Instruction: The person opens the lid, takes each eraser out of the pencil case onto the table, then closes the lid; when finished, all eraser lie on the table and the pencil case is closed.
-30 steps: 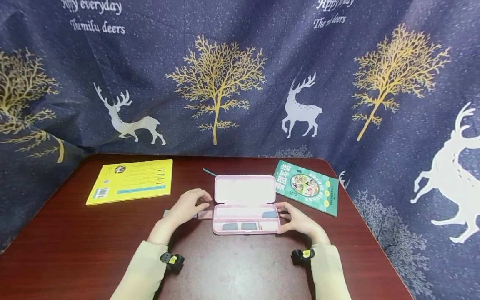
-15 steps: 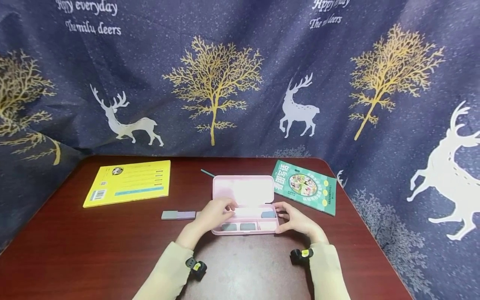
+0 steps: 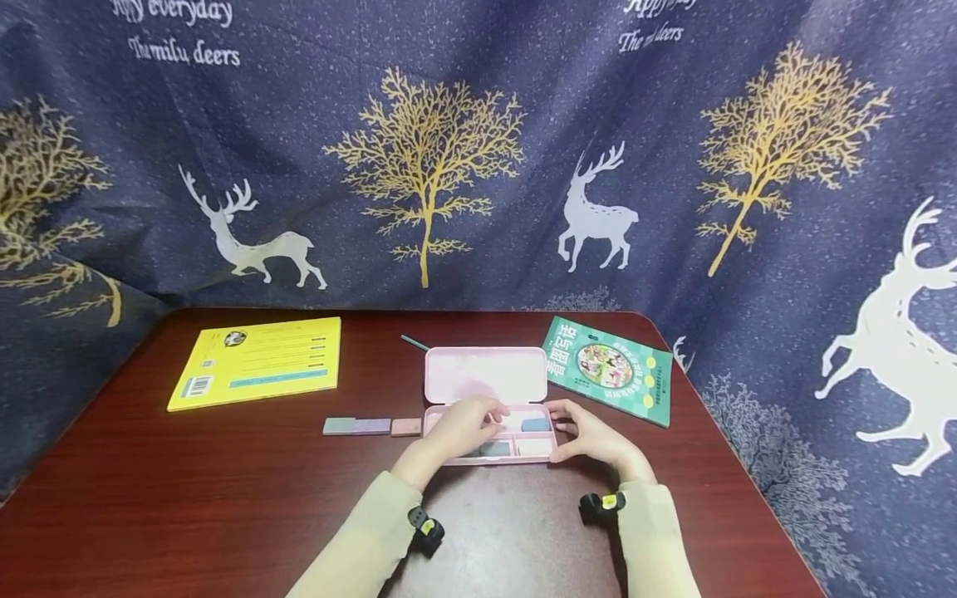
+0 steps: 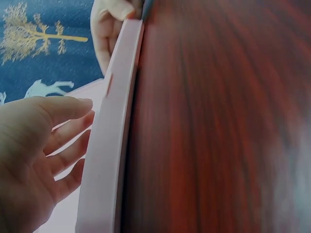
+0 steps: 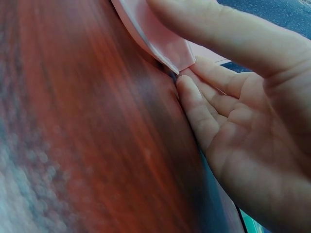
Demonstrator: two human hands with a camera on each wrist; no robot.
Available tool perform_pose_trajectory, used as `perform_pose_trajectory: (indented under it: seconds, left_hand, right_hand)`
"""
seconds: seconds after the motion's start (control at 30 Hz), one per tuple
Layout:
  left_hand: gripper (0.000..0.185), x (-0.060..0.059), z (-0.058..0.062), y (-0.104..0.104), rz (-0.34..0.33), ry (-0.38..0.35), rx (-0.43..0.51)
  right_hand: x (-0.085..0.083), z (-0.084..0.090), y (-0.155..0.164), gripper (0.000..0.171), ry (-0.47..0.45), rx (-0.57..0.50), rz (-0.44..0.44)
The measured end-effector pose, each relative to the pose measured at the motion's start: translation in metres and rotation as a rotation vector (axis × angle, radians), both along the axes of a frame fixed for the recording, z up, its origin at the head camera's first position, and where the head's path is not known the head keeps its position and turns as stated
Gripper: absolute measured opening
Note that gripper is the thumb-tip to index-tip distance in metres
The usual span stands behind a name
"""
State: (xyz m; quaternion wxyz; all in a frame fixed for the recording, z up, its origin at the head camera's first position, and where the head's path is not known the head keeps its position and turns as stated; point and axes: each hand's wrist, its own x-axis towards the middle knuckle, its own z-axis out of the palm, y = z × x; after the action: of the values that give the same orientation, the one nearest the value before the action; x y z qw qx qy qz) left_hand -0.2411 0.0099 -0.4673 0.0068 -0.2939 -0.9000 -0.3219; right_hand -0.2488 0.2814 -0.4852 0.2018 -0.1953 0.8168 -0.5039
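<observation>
A: Nearest to us, two sleeved forearms, each with a small black wrist camera. Our right hand point(image 3: 591, 438) sits at the right end of the pink pencil case point(image 3: 486, 399), thumb and fingers curled round its corner; the right wrist view shows the fingertips point(image 5: 187, 90) tucked against the case edge on the table point(image 3: 187, 498).

B: Agreed, a grip on the case. Our left hand point(image 3: 462, 428) hangs over the tray. In the left wrist view its fingers point(image 4: 68, 145) are loosely spread above the pink interior, holding nothing we can make out.

A: The case itself: pale pink, rounded corners, lid swung open and lying back flat. The tray is split into compartments; grey-blue erasers point(image 3: 535, 425) lie in some, partly hidden by the left hand.

B: It lies mid-table, just ahead of us. Left of it, well apart from the hands, a small pink block point(image 3: 406, 427) touching a grey-purple bar point(image 3: 356, 426).

A: Farther back: a yellow book point(image 3: 257, 372) to the left, a green book point(image 3: 609, 371) just right of the lid, a dark pencil point(image 3: 414, 342) behind the lid.

B: Beyond, the navy deer-and-tree curtain point(image 3: 478, 158).
</observation>
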Motion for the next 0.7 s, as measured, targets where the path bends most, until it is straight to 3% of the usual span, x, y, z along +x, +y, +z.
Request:
perform_pose_trajectory:
  seconds: [0.3,0.57,0.6,0.7]
  left_hand:
    - [0.03,-0.002,0.005,0.031,-0.065,0.055,-0.07]
    - [0.035,-0.002,0.003,0.047,-0.042,0.135,-0.143]
    - [0.035,-0.005,-0.002,0.049,-0.043,0.157,-0.142]
    - [0.034,-0.004,-0.002,0.051,-0.033,0.154,-0.15]
  right_hand:
    - [-0.001,0.0,0.0,0.08,0.027,-0.011,0.024]
    - [0.0,0.0,0.0,0.08,0.021,-0.012,0.02]
    - [0.0,0.0,0.0,0.08,0.019,-0.012,0.02]
    - [0.0,0.0,0.0,0.081,0.013,-0.013,0.024]
